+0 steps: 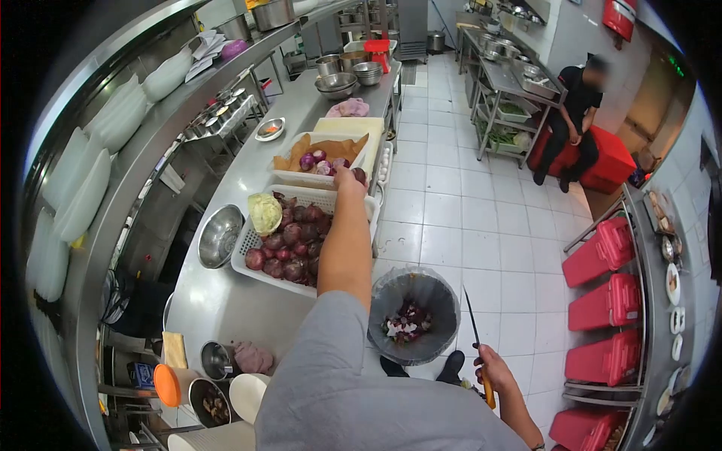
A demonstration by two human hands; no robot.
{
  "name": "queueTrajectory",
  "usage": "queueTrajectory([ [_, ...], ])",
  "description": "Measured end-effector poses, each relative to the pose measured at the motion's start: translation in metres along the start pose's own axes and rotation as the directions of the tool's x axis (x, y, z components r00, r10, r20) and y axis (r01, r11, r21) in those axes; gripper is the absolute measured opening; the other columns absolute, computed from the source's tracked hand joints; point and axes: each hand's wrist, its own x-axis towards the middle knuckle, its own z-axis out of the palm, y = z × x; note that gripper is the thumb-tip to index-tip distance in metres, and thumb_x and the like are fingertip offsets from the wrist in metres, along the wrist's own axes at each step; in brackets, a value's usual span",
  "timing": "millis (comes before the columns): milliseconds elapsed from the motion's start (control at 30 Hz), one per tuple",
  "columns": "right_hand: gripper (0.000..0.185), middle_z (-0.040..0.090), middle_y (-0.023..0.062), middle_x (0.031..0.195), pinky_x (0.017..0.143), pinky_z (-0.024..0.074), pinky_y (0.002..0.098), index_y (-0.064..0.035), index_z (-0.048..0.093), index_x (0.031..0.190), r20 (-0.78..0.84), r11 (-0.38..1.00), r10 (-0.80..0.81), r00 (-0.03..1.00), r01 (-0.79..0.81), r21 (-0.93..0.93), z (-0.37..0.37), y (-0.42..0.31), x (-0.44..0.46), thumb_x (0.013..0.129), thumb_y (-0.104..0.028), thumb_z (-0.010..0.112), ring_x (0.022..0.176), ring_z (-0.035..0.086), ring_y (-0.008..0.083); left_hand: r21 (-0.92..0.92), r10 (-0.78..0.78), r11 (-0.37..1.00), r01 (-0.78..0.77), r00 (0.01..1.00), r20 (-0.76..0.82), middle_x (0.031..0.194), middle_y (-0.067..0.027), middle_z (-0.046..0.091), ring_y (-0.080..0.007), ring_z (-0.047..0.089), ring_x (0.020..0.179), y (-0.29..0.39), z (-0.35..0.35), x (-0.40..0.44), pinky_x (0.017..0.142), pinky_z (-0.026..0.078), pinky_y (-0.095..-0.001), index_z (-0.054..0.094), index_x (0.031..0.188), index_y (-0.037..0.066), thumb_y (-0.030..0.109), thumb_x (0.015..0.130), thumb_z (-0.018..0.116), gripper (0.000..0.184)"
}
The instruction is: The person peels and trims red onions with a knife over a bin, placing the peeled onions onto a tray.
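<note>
My left hand (347,182) reaches over a white tub (301,179) lined with brown paper. Its fingers are closed around a dark red onion (359,175) at the tub's near right corner. Several peeled purple onions (319,155) lie on the paper beside it. Below my left forearm, a white perforated basket (252,272) holds many unpeeled red onions (292,239) and a pale green cabbage (265,213). In my right hand (496,372), low on the right, is a knife (488,391) gripped by its yellow handle, with its thin blade pointing up.
A grey-lined bin (382,331) with onion scraps stands on the floor in front of me. A steel bowl (221,237) sits on the steel counter (201,301). Red lidded bins (602,301) line the right-hand rack. A person (575,120) sits at the back right.
</note>
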Motion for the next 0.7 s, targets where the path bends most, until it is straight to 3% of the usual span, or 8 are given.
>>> queueTrajectory([
  [33, 0.044, 0.050, 0.0063, 0.092, 0.045, 0.0425, 0.0285, -0.0137, 0.051, 0.132, 0.014, 1.000, -0.009, 1.000, 0.009, -0.001, -0.002, 0.001, 0.001, 0.104, -0.046, 0.042, 0.056, 0.048, 0.0129, 0.017, -0.073, 0.997, 0.073, 0.996, 0.056, 0.098, -0.0075, 0.064, -0.0247, 0.065, 0.081, 0.003, -0.004, -0.003, 0.062, 0.050, -0.0361, 0.059, 0.111, 0.018, 0.060, 0.091, 0.056, 0.046],
  [133, 0.043, 0.051, 0.0065, 0.092, 0.045, 0.0424, 0.0283, -0.0137, 0.052, 0.131, 0.056, 1.000, -0.020, 0.998, 0.020, 0.003, -0.012, 0.005, 0.007, 0.104, -0.046, 0.042, 0.056, 0.048, 0.0131, 0.005, -0.121, 0.993, 0.122, 0.978, 0.171, 0.085, -0.0092, 0.064, -0.0200, 0.058, 0.067, 0.001, -0.013, -0.010, 0.055, 0.044, -0.0284, 0.058, 0.099, 0.012, 0.060, 0.087, 0.063, 0.049],
  [300, 0.044, 0.051, 0.0069, 0.092, 0.045, 0.0426, 0.0286, -0.0142, 0.051, 0.131, 0.149, 0.996, -0.047, 0.988, 0.058, -0.068, -0.025, -0.007, 0.019, 0.104, -0.048, 0.041, 0.056, 0.048, 0.0134, 0.081, -0.132, 0.990, 0.112, 0.934, 0.332, 0.081, -0.0038, 0.063, -0.0169, 0.057, 0.065, -0.011, -0.047, -0.077, 0.053, 0.046, -0.0290, 0.061, 0.099, 0.012, 0.049, 0.092, 0.062, 0.038],
  [400, 0.046, 0.051, 0.0071, 0.094, 0.044, 0.0419, 0.0286, -0.0144, 0.050, 0.132, 0.203, 0.989, -0.077, 0.976, 0.101, -0.107, -0.041, -0.013, 0.037, 0.104, -0.050, 0.041, 0.055, 0.048, 0.0130, 0.163, 0.060, 0.978, -0.129, 0.926, 0.372, 0.078, -0.0060, 0.061, -0.0189, 0.059, 0.067, -0.065, -0.094, -0.161, 0.055, 0.045, -0.0325, 0.062, 0.096, 0.010, 0.047, 0.097, 0.055, 0.038],
  [467, 0.049, 0.051, 0.0066, 0.095, 0.044, 0.0407, 0.0283, -0.0138, 0.050, 0.133, 0.196, 0.974, -0.138, 0.971, 0.169, -0.152, -0.048, -0.022, 0.037, 0.103, -0.051, 0.041, 0.053, 0.047, 0.0122, 0.109, 0.001, 0.993, -0.049, 0.917, 0.398, 0.081, -0.0037, 0.060, -0.0176, 0.057, 0.069, -0.114, -0.144, -0.213, 0.057, 0.047, -0.0280, 0.064, 0.098, 0.008, 0.045, 0.094, 0.063, 0.038],
  [567, 0.049, 0.054, 0.0039, 0.088, 0.047, 0.0399, 0.0253, -0.0112, 0.051, 0.136, 0.218, 0.953, -0.245, 0.945, 0.275, -0.123, -0.055, -0.038, 0.021, 0.103, -0.047, 0.048, 0.053, 0.047, 0.0101, -0.105, -0.258, 0.942, 0.320, 0.886, 0.386, 0.082, -0.0055, 0.059, -0.0187, 0.056, 0.069, -0.186, -0.210, -0.268, 0.060, 0.049, -0.0291, 0.062, 0.094, 0.006, 0.039, 0.093, 0.066, 0.033],
  [700, 0.051, 0.055, 0.0051, 0.084, 0.053, 0.0442, 0.0279, -0.0072, 0.048, 0.140, 0.406, 0.853, -0.297, 0.864, 0.431, -0.295, -0.054, -0.063, 0.002, 0.101, -0.039, 0.054, 0.060, 0.053, 0.0122, -0.283, -0.177, 0.929, 0.239, 0.958, 0.228, 0.079, -0.0055, 0.056, -0.0196, 0.057, 0.071, -0.262, -0.259, -0.302, 0.062, 0.051, -0.0302, 0.058, 0.091, 0.006, 0.030, 0.092, 0.070, 0.026],
])
